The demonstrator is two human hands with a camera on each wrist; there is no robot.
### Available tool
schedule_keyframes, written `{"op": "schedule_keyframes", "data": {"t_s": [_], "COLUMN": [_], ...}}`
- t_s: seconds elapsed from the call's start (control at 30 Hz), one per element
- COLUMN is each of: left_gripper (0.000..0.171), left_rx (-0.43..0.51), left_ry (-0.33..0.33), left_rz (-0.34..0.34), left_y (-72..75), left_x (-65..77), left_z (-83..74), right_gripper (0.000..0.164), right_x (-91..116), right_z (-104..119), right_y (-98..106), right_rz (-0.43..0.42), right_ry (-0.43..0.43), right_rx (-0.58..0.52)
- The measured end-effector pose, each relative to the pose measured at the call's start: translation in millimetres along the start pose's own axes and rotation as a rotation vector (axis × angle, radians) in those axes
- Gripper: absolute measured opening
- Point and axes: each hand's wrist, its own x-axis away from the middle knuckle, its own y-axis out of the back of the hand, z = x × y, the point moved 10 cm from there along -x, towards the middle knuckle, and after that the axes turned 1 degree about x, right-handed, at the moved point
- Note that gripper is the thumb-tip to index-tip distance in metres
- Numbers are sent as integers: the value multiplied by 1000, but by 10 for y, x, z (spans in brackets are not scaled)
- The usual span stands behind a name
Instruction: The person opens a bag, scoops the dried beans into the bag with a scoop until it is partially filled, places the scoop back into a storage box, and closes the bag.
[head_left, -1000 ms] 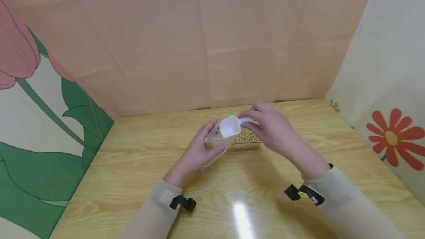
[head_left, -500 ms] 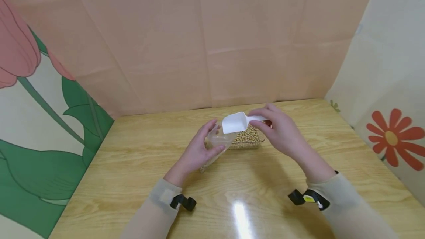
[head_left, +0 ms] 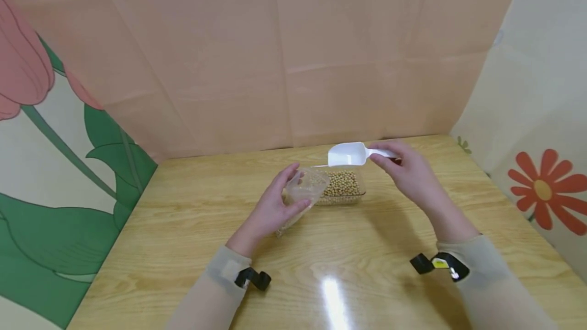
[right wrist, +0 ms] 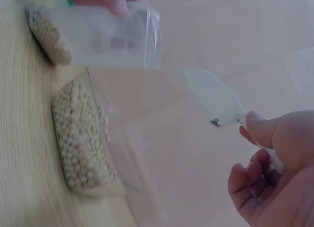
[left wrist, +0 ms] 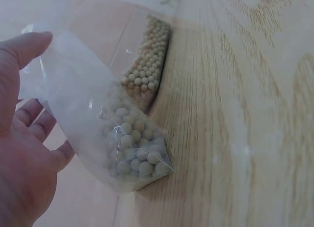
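My left hand (head_left: 271, 208) holds a clear plastic bag (head_left: 306, 185) by its upper part, with the mouth spread and leaning to the right. Round pale beans (left wrist: 135, 138) fill the bottom corner of the bag in the left wrist view. My right hand (head_left: 405, 172) pinches the handle of a white scoop (head_left: 347, 155) between thumb and fingers. No beans show in the scoop. It hangs above a clear rectangular box (head_left: 341, 199) of soybeans (head_left: 343, 183) on the table, apart from the bag.
The wooden table (head_left: 197, 208) carries the box just behind and right of the bag. A pink cloth backdrop (head_left: 293, 65) rises along the table's far edge. Floral panels stand at the left and right.
My right hand has moved right and away from the bag with the scoop, which has turned from tipped over the bag mouth to roughly level above the box. The left hand stays still.
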Motion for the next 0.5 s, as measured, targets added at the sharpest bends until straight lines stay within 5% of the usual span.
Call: {"op": "schedule_keyframes", "data": {"t_s": [0.5], "left_gripper": [92], "left_rx": [11], "left_ry": [4], "left_rz": [-2], "left_y": [53], "left_x": [66], "left_z": [-12], "right_gripper": [24], "right_x": [-135], "right_z": [-297], "right_y": [-340], "right_rz": [119], "right_ry": [65], "right_rx": [236]}}
